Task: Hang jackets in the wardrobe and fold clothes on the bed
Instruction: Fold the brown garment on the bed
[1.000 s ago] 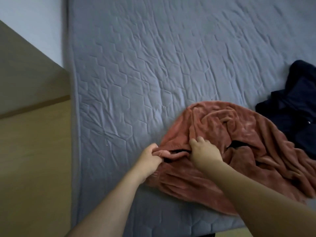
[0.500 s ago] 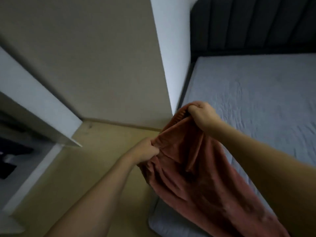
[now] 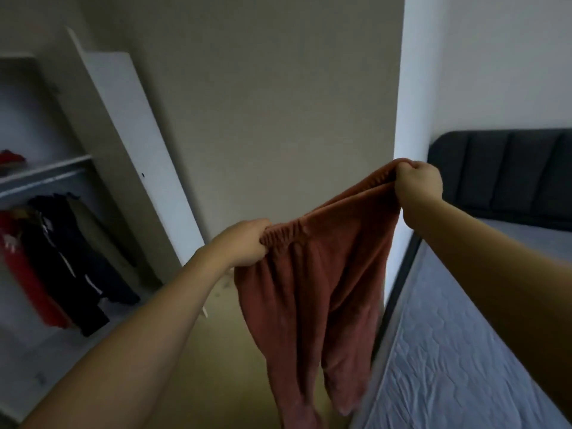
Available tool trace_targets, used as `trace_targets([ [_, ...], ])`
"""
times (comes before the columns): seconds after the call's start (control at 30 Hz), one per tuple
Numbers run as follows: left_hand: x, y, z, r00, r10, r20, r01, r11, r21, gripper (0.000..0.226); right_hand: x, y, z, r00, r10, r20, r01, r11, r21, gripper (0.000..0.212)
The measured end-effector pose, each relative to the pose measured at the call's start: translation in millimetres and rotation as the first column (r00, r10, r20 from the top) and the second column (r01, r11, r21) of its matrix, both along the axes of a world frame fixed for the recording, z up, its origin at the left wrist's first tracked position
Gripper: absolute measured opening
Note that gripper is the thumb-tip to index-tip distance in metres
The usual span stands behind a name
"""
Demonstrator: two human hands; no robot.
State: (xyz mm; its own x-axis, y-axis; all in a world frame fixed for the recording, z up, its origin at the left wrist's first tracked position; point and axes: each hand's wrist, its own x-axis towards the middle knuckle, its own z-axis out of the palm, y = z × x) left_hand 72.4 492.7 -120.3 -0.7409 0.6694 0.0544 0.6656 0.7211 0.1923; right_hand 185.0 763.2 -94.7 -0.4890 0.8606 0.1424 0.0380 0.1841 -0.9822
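Dim, flat indoor light; soft motion blur throughout, wide-angle bending at the edges.

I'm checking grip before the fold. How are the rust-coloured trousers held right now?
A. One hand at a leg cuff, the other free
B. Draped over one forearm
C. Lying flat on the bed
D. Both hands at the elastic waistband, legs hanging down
D: the left hand and the right hand each grip the gathered waistband of the rust-coloured trousers, and both legs hang free beside the bed.
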Motion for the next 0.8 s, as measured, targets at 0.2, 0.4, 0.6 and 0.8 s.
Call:
trace_targets([
  [0.2, -17, -28, 60, 0.929, -0.02, 0.369, -0.127, 0.92, 0.37, 0.02, -32, -22, 27, 0.981, 0.196, -0.011, -0.196, 0.977, -0.079, 0.039],
  [0.4, -25, -42, 93, 0.741, -0.299, 0.601, -0.164, 0.787, 0.594, 0.023, -53, -22, 41, 0.804, 0.569, 0.171, -0.583, 0.811, 0.044, 0.083],
  [0.6, -45, -68, 106, 0.709, -0.357, 0.608, -0.195, 0.73, 0.655, 0.014, -59, -14, 46, 0.667, 0.701, 0.254, -0.735, 0.674, 0.07, 0.07],
  [0.8, -35, -74, 114, 0.748, -0.461, 0.478, -0.073, 0.658, 0.75, 0.024, -70, -20, 59, 0.618, 0.589, 0.521, -0.764, 0.607, 0.22, 0.09],
])
